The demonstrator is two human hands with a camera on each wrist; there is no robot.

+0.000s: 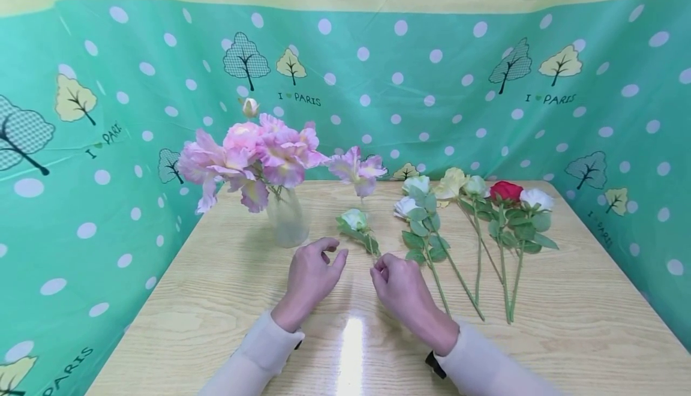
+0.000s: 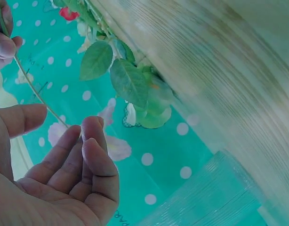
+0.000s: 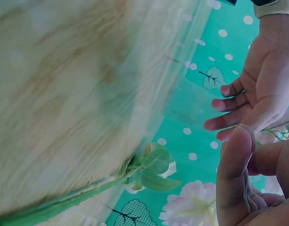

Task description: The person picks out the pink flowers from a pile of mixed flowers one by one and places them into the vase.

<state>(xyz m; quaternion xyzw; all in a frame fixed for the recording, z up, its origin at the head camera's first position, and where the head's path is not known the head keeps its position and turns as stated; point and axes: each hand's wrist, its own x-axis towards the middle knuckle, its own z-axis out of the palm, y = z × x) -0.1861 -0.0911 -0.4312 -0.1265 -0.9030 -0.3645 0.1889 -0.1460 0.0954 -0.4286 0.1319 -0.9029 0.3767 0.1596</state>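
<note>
My right hand (image 1: 402,285) pinches a thin green stem (image 2: 34,89) between thumb and fingers. The stem appears to lead up to a pink-purple ruffled flower (image 1: 356,168), which stands upright above the table. Opposite it, my left hand (image 1: 315,273) hovers with loosely bent fingers and holds nothing. Its fingertips overlap the stem in the left wrist view, but contact cannot be made out. Between the hands and the upright flower, a pale green-white rose (image 1: 354,220) lies on the table, its stem partly hidden by my right hand. A clear ribbed vase (image 1: 288,222) stands left, filled with pink-purple flowers (image 1: 283,156).
On the right side of the wooden table (image 1: 583,324) lie several stemmed flowers: white roses (image 1: 405,207), a yellow bloom (image 1: 452,183), a red rose (image 1: 506,191) and another white rose (image 1: 536,198). A green dotted cloth (image 1: 399,114) hangs around the table.
</note>
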